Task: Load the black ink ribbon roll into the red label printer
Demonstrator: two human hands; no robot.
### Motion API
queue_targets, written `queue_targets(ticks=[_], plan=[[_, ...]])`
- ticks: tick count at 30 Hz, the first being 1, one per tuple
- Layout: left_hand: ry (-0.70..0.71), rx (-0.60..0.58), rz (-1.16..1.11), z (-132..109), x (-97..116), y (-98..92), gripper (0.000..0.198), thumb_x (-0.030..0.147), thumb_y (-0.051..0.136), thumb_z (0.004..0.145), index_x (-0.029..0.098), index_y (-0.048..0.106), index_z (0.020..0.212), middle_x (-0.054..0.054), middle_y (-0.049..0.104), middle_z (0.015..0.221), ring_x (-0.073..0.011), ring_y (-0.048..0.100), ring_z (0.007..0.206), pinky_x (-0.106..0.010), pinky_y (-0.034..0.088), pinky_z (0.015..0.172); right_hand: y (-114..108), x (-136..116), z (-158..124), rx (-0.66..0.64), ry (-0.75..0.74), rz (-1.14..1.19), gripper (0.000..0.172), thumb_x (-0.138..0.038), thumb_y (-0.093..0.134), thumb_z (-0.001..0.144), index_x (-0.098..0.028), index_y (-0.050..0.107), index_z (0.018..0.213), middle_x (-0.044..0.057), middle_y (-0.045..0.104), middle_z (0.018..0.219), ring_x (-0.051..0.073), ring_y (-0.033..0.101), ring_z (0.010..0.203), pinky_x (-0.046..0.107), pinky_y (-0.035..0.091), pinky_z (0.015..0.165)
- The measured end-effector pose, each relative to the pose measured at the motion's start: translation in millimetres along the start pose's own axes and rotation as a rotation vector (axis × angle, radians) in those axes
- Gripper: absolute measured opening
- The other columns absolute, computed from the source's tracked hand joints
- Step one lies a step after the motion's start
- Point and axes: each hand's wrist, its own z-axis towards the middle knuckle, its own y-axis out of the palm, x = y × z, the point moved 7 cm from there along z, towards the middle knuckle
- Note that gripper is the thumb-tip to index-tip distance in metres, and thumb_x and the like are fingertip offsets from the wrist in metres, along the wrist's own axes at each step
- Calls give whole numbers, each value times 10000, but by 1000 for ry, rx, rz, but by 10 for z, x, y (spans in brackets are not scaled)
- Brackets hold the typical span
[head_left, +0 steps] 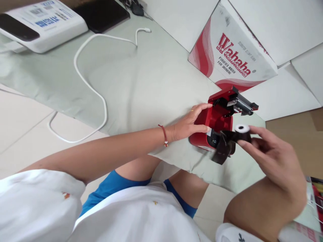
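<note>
Obs.: the red device [214,121] sits at the near right edge of the pale green cloth [141,77]. Its hinged lid [238,101] is swung up and back, so the compartment is exposed.

Left hand [189,127]: wrapped on the left flank of the red device, thumb on the top rim and fingers along the near side, bracing it.

Right hand [274,156]: fingertips pinch a small roll [241,129] with a white core. It is held in the air just right of the open compartment, not inside it. A dark strip [222,151] hangs loose from the roll over the device's near edge.

Surroundings: a white cable [87,80] loops across the cloth to the left, a red-and-white carton [227,58] lies beyond the device, and a white box [47,25] sits far left.

Risks, in our judgement:
- The slack strip could crease or snag on the compartment rim, since nothing holds it taut.
- The pinch on the roll is light, so a slip would drop it off the table edge.
- The device overhangs soft cloth near the edge, so a push from the right could tip it.
</note>
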Motion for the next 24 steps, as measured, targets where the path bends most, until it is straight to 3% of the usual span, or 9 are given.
queue_targets(ticks=[2, 5, 7, 10, 12, 15, 18, 21, 24], plan=[[-2, 5, -4, 3, -39, -2, 781, 502, 732, 923, 354, 414, 1621, -104, 393, 1772, -353, 375, 1666, -623, 337, 1381, -101, 310, -235, 4, 122, 126, 477, -622, 854, 844, -303, 817, 1197, -7, 660, 717, 183, 597, 610, 308, 469, 524], [0, 13, -22, 10, -93, -2, 774, 498, 741, 916, 364, 432, 1613, -105, 378, 1778, -359, 382, 1663, -633, 356, 1367, -95, 753, -443, 25, 253, 251, 443, -595, 869, 820, -281, 834, 1131, 45, 811, 913, 225, 734, 769, 316, 571, 617], [-3, 16, -28, 15, -115, -4, 760, 494, 740, 916, 362, 449, 1606, -104, 364, 1786, -358, 383, 1664, -635, 340, 1376, 33, 989, -471, -39, 304, 216, 402, -582, 837, 841, -266, 844, 1088, 57, 845, 946, 232, 762, 795, 316, 588, 645], [-18, 19, -29, 25, -137, -11, 768, 511, 743, 908, 351, 461, 1604, -108, 379, 1774, -359, 373, 1669, -646, 279, 1403, 289, 1264, -416, -159, 365, 38, 402, -581, 794, 801, -229, 853, 986, 64, 847, 859, 232, 728, 669, 332, 557, 588], [-13, 19, -33, 31, -145, -18, 778, 525, 748, 899, 348, 467, 1602, -110, 391, 1763, -361, 371, 1670, -647, 273, 1404, 415, 1358, -346, -150, 386, -56, 439, -592, 774, 751, -205, 851, 944, 83, 841, 827, 241, 693, 604, 354, 531, 558], [10, 13, -41, 38, -159, -26, 771, 531, 752, 898, 357, 478, 1597, -101, 408, 1756, -352, 371, 1672, -635, 285, 1403, 507, 1311, -240, 15, 398, -117, 578, -666, 712, 801, -175, 862, 1065, 128, 844, 888, 252, 685, 631, 383, 533, 601], [16, 17, -49, 41, -186, -34, 781, 534, 768, 891, 349, 486, 1595, -97, 389, 1779, -349, 358, 1681, -625, 263, 1415, 623, 1033, -127, 164, 282, -59, 652, -657, 625, 907, -148, 830, 1260, 177, 847, 1121, 216, 666, 675, 404, 577, 722], [12, 30, -68, 41, -184, -33, 799, 538, 780, 878, 340, 486, 1594, -99, 383, 1783, -357, 350, 1680, -628, 249, 1418, 903, 741, -12, 67, 128, 24, 616, -503, 648, 907, -204, 743, 1437, 163, 796, 1367, 244, 741, 899, 382, 594, 820], [-10, 31, -74, 35, -138, -17, 782, 525, 773, 878, 328, 495, 1581, -99, 413, 1752, -362, 355, 1675, -619, 234, 1426, 1108, 667, 46, 10, 169, 41, 630, -490, 645, 894, -290, 700, 1488, 125, 763, 1444, 322, 757, 1147, 411, 605, 878]])
